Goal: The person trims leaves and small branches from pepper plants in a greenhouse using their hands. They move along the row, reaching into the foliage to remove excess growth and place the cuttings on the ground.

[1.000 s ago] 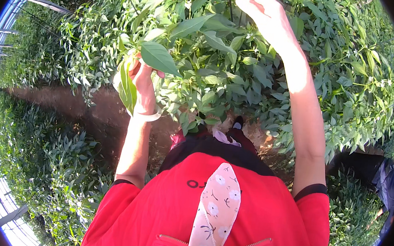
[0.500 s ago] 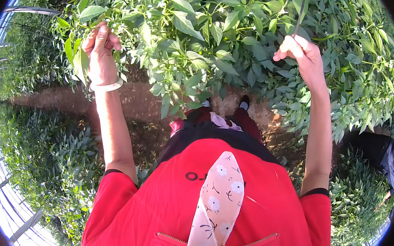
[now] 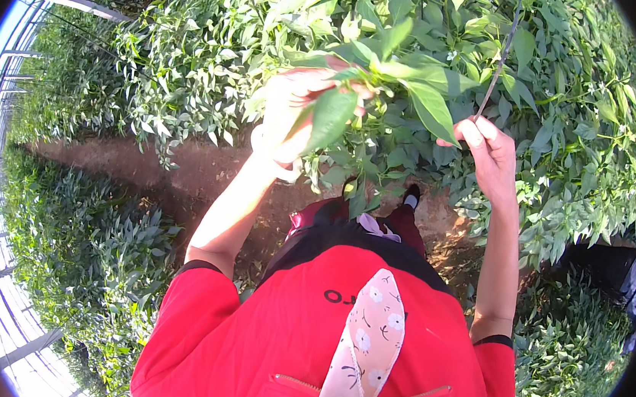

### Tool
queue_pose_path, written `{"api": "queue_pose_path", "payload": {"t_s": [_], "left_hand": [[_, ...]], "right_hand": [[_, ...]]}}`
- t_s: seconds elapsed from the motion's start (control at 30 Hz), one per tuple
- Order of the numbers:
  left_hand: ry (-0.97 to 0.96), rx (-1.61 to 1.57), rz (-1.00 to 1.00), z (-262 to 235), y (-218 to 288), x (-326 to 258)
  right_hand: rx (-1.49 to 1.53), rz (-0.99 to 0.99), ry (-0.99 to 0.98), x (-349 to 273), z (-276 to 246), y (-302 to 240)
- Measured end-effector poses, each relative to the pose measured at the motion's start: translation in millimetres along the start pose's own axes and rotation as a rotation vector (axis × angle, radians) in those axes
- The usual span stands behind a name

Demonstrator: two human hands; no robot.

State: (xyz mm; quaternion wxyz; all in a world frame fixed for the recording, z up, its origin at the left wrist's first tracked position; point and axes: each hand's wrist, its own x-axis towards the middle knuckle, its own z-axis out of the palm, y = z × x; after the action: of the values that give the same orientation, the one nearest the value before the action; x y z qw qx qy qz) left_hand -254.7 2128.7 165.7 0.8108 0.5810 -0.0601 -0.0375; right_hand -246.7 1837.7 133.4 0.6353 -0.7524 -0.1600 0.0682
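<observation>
Above the centre of the head view, I have the left hand raised palm-inward among the greenery, its fingers bent around the stem of a leafy shoot. Sunlight washes out much of that hand, and a broad leaf hangs across the palm, so I cannot make out every finger, but I read it as grasping. The shoot stands in front of the plant row, its leaves fanning out to the right; one leaf tip reaches the fingertips of the right hand, and I cannot tell whether they touch. A pale band circles my left wrist.

My right hand is pinched, thumb against forefinger, on the lower end of a thin dark cord that runs up past the foliage to the top edge of my view, leaning slightly right.

Below the hands I look down on a red shirt, a pink flowered scarf hanging over its front, and maroon trousers. Brown soil stretches left between the plants. Toward the right rim lies a black and grey bundle, too distorted for me to identify.
</observation>
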Motion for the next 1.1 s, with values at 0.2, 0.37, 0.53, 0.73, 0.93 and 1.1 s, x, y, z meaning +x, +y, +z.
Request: {"api": "queue_pose_path", "payload": {"t_s": [0.2,0.37,0.53,0.73,0.93,1.1], "left_hand": [[-0.360,0.696,0.634,48,-63,-17],[-0.306,0.804,0.671,63,-84,-21],[-0.141,0.690,0.778,79,-89,2],[-0.067,0.535,0.721,93,-83,25],[0.080,0.235,0.352,40,-31,83],[-0.013,0.015,0.176,-40,9,119]], "right_hand": [[-0.032,0.021,0.198,-13,17,-8],[-0.053,0.127,0.286,-13,11,-16],[0.008,0.126,0.418,-15,-2,10],[0.008,0.148,0.589,-26,-14,32],[0.049,0.068,0.331,-14,-12,-15],[0.021,-0.044,0.280,7,-18,-35]]}}
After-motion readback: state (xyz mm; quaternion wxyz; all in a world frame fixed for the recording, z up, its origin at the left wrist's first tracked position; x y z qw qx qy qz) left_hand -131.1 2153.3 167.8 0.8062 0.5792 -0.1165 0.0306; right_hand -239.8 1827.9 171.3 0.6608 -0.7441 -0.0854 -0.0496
